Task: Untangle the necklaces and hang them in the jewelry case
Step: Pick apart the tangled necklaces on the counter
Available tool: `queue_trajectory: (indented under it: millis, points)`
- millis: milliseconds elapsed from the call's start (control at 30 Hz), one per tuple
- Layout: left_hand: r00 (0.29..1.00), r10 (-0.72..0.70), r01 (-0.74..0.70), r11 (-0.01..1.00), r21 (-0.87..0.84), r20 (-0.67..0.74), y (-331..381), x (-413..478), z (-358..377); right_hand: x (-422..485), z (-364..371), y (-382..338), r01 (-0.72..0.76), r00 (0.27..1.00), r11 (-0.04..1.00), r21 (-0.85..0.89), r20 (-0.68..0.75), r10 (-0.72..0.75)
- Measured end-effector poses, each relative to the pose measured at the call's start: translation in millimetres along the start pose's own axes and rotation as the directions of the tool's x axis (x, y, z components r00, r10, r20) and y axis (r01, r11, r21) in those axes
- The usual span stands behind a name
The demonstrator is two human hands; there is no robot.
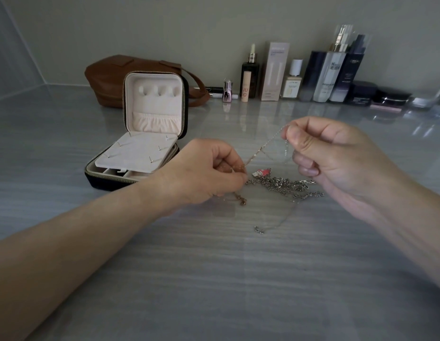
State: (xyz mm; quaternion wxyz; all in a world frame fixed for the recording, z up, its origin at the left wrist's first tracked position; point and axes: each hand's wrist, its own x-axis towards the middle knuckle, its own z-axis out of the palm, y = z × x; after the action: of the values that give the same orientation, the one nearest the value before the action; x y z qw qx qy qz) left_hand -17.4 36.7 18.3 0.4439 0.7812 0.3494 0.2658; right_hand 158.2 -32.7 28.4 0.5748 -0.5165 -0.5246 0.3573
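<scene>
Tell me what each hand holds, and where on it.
Both pinch a thin chain stretched taut between them: the left hand at its lower part, the right hand higher up, between fingertips.

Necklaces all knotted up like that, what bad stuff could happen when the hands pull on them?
1. The thin chain is stretched between the left hand and the right hand; a hard tug might snap it or tighten the knot.
2. It seems caught in the chunky silver chain on the table, so lifting may drag that pile and the red charm along, tangling things more.
</scene>
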Motion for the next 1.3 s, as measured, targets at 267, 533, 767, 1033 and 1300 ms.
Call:
queue_trajectory:
  millis: [267, 533, 767, 1033, 1300]
  points:
    - [0.998, -0.037, 0.034, 0.998, -0.053, -0.052, 0, 2, -4, -3, -3, -5, 0.014, 1.000, 0.999, -0.052, 0.000, -0.014]
    - [0.993, -0.116, 0.121, 0.933, -0.338, 0.036, 4, 3, -9, -7, -1, -2, 0.131, 0.985, 0.903, -0.409, 0.160, -0.070]
    - [0.987, -0.110, 0.145, 0.925, -0.350, 0.118, 4, 1, -11, -10, 2, 2, 0.218, 0.949, 0.776, -0.592, 0.316, -0.026]
    - [0.989, -0.079, 0.120, 0.924, -0.363, 0.126, 5, 2, -9, -6, 2, 8, 0.204, 0.964, 0.725, -0.658, 0.264, -0.032]
    - [0.998, -0.038, 0.034, 0.995, -0.090, -0.045, 4, -1, -4, -6, 1, 0, 0.221, 0.973, 0.858, -0.463, 0.168, -0.160]
